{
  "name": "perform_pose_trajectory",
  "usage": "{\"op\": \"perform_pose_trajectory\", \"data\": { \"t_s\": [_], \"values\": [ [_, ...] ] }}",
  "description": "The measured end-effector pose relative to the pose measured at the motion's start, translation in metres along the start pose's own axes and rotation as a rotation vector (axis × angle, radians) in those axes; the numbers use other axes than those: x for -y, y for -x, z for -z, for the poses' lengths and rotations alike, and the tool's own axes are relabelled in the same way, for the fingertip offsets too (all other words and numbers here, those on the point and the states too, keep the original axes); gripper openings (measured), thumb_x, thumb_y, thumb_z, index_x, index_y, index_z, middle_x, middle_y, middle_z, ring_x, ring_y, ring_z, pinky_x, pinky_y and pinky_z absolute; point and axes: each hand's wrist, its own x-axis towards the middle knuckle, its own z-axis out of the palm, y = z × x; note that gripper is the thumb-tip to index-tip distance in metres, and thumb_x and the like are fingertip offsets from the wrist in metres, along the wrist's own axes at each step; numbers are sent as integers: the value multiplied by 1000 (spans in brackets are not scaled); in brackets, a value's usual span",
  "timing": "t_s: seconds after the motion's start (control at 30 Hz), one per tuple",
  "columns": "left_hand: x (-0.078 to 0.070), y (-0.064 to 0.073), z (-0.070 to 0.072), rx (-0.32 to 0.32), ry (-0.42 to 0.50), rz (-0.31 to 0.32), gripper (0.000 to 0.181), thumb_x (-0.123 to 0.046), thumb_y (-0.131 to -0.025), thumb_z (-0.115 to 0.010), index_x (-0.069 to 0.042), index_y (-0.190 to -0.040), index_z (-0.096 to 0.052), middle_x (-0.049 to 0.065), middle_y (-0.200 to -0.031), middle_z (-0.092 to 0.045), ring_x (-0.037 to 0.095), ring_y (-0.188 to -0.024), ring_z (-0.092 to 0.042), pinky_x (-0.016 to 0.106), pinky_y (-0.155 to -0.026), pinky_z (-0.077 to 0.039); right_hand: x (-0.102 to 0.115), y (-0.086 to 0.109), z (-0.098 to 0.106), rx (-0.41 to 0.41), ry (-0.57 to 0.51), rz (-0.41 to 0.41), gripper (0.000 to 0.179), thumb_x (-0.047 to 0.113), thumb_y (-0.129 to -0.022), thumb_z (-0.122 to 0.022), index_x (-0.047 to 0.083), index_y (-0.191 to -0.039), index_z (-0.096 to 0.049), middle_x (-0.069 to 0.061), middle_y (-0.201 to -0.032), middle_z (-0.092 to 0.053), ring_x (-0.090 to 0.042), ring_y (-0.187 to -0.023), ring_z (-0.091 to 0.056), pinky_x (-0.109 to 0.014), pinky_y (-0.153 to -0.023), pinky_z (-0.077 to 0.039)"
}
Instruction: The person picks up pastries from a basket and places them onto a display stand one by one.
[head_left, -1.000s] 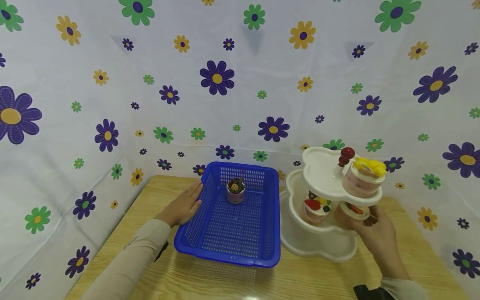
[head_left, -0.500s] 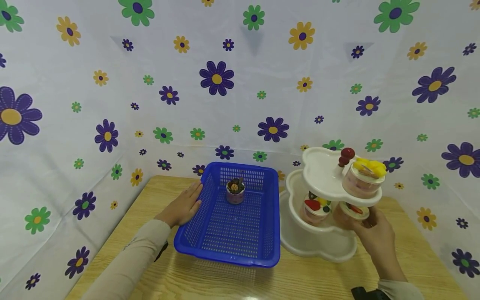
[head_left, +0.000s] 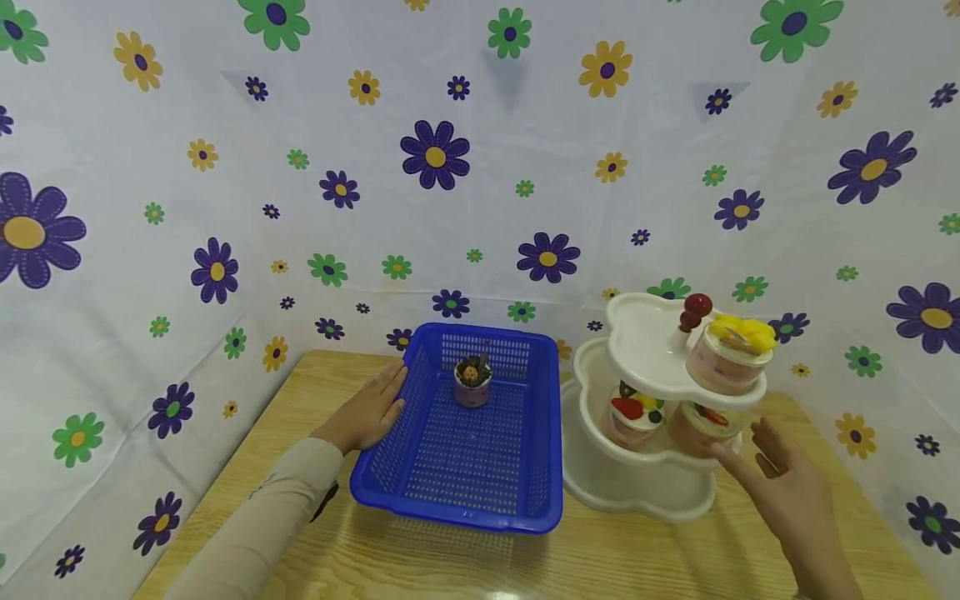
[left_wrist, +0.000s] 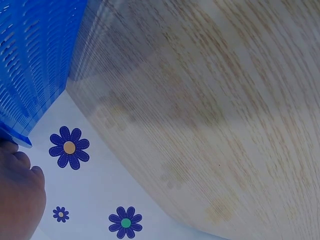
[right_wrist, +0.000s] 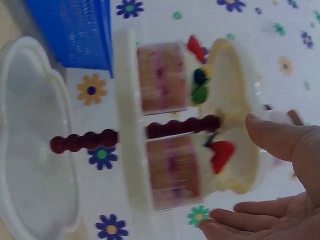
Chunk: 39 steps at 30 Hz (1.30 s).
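Note:
My left hand (head_left: 367, 412) lies flat, fingers straight, against the left rim of a blue mesh basket (head_left: 457, 523); the left wrist view shows that basket wall (left_wrist: 35, 65) and part of the hand (left_wrist: 17, 195). One small cake cup (head_left: 472, 382) stands in the basket near its far wall. My right hand (head_left: 776, 479) is open with spread fingers, just in front of a strawberry-topped cake cup (head_left: 701, 425) on the middle tier of a white three-tier stand (head_left: 637, 492), holding nothing. In the right wrist view its fingers (right_wrist: 280, 140) hover beside that cup (right_wrist: 172, 172).
The stand's top tier carries a yellow-topped cake cup (head_left: 729, 354) beside a dark red post knob (head_left: 693, 308). Another fruit-topped cup (head_left: 632, 415) sits on the middle tier. All stand on a wooden table (head_left: 600, 558) enclosed by flower-print cloth (head_left: 435, 158).
My right hand let go of the strawberry-topped cup on the middle tier, opened and drew back a little toward me. The left hand and basket stayed put.

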Motion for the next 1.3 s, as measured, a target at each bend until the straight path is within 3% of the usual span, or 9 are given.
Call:
{"op": "perform_pose_trajectory", "data": {
  "t_s": [0.13,0.3,0.4,0.53,0.63,0.73,0.83,1.03,1.3],
  "values": [
    [-1,1,3,-7,3,5,57,-24,-104,-30,2,-152,-15,19,-159,-13,37,-146,-12,53,-117,-16,7,17,10,129,79,-8,94,51,-92,-57,1,-153,-6,-30,-153,-20,-53,-133,-28,-55,-100,-39],
    [-4,2,8,-24,-1,0,56,-22,-103,-31,4,-151,-17,20,-158,-15,39,-145,-14,55,-116,-17,30,38,4,358,90,39,82,46,-95,-54,2,-153,-16,-27,-152,-26,-50,-134,-32,-46,-93,-51],
    [-4,3,8,-29,5,-10,56,-22,-103,-30,5,-150,-18,22,-157,-16,41,-144,-15,56,-115,-17,47,44,-12,410,-1,179,70,33,-96,-59,4,-151,-26,-22,-150,-35,-38,-133,-41,-31,-93,-52],
    [-4,3,7,-29,16,-24,56,-22,-103,-30,6,-150,-19,25,-156,-18,43,-143,-16,59,-114,-17,73,43,-42,380,-121,462,65,18,-90,-67,2,-145,-37,-18,-144,-46,-19,-130,-48,-15,-95,-45],
    [-4,2,6,-30,27,-30,56,-22,-103,-31,6,-150,-19,25,-156,-18,43,-143,-16,60,-113,-18,96,35,-69,373,-152,566,69,18,-87,-71,1,-145,-37,-17,-142,-48,-23,-131,-47,-22,-100,-43],
    [-2,2,4,-24,17,-20,56,-22,-103,-31,5,-150,-18,23,-157,-16,41,-144,-14,58,-115,-17,118,22,-96,392,-149,556,77,26,-86,-73,2,-147,-33,-18,-145,-44,-33,-134,-41,-38,-105,-41],
    [-1,1,2,-15,-16,-5,56,-23,-103,-29,3,-151,-16,20,-158,-14,38,-145,-13,55,-116,-17,136,2,-123,401,-142,526,84,32,-85,-74,4,-149,-28,-17,-150,-37,-34,-138,-35,-47,-108,-36],
    [-6,0,4,-19,-5,-19,56,-22,-103,-32,4,-151,-18,21,-158,-16,40,-144,-15,56,-115,-18,155,-43,-169,347,-169,439,85,34,-86,-72,5,-151,-26,-15,-154,-31,-28,-142,-29,-45,-112,-31],
    [-5,1,5,-19,-13,-7,56,-22,-103,-33,4,-151,-18,20,-157,-17,39,-144,-16,55,-116,-17,150,-87,-219,292,-134,320,86,40,-86,-71,5,-151,-26,-16,-154,-31,-34,-141,-28,-52,-112,-29]
  ]
}}
